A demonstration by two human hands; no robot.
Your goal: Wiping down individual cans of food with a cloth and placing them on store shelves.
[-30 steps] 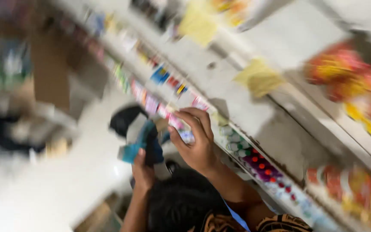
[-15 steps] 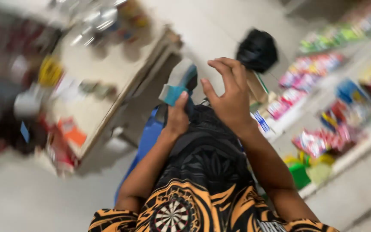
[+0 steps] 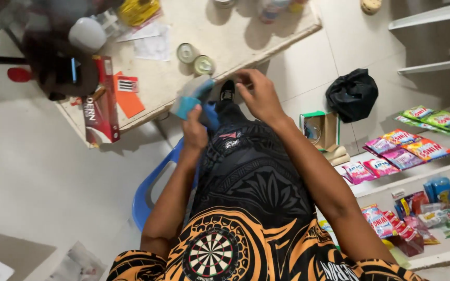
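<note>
My left hand grips a small blue and grey box, holding it up in front of my knees. My right hand hovers just to the right of the box with its fingers curled and spread, holding nothing. I sit on a blue plastic chair, wearing black patterned shorts and a black and orange shirt. A wooden table stands just beyond my hands.
On the table lie two tin cans, a red carton, an orange card and papers. A black bag and an open small cardboard box sit on the floor at right. Shelves with coloured sachets run along the right.
The view swung from the shelves toward the table. My left hand still holds the blue box; my right hand has come down from the shelf goods to beside the box.
</note>
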